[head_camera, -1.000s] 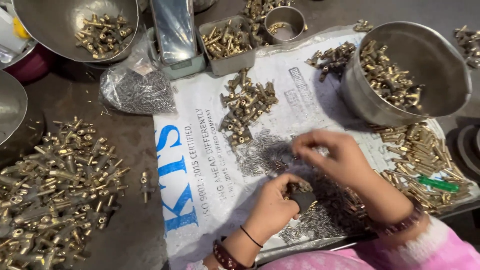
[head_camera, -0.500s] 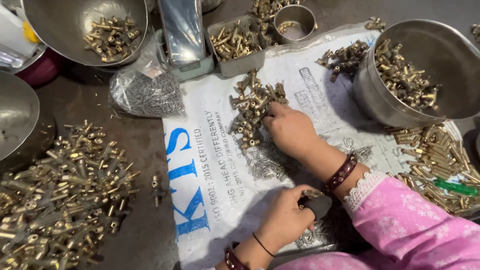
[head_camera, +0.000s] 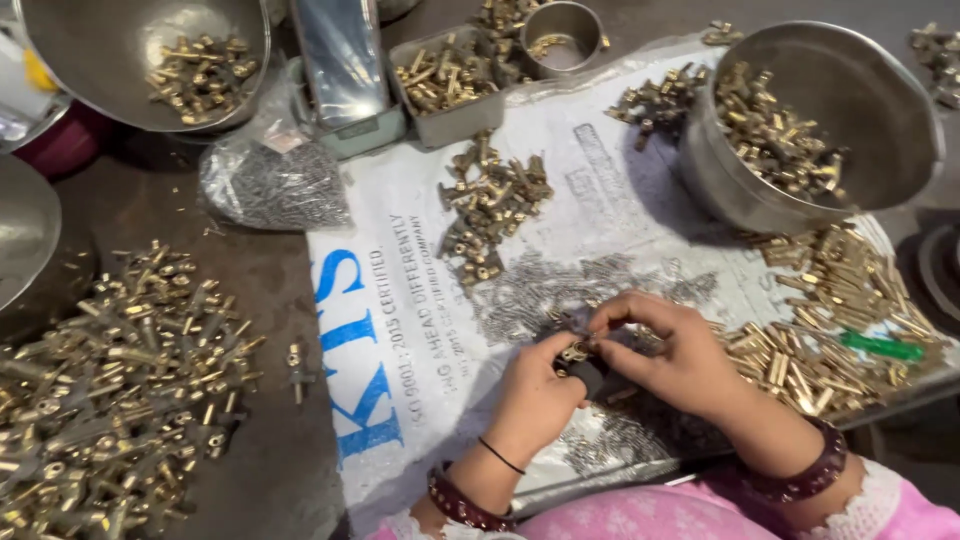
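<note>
My left hand (head_camera: 537, 395) and my right hand (head_camera: 672, 350) meet over a white printed sack sheet (head_camera: 420, 330). Between their fingertips they pinch a small brass fitting (head_camera: 574, 352). A dark tool-like piece (head_camera: 590, 378) shows just below the fitting, against my left hand's fingers. A scatter of small grey screws (head_camera: 545, 285) lies on the sheet right above my hands. A pile of brass fittings (head_camera: 490, 205) sits farther up the sheet. Both wrists wear dark red bangles.
A large steel bowl (head_camera: 880, 110) with brass parts stands at the upper right, brass rods (head_camera: 840, 320) and a green stick (head_camera: 883, 346) below it. A big heap of brass fittings (head_camera: 110, 390) covers the left. A bag of screws (head_camera: 275, 185), a tray (head_camera: 450, 85), a tin (head_camera: 560, 35) and another bowl (head_camera: 150, 60) line the back.
My right hand has drawn back from the brass pile in the middle of the sheet and joined my left hand; both now pinch a small brass fitting.
</note>
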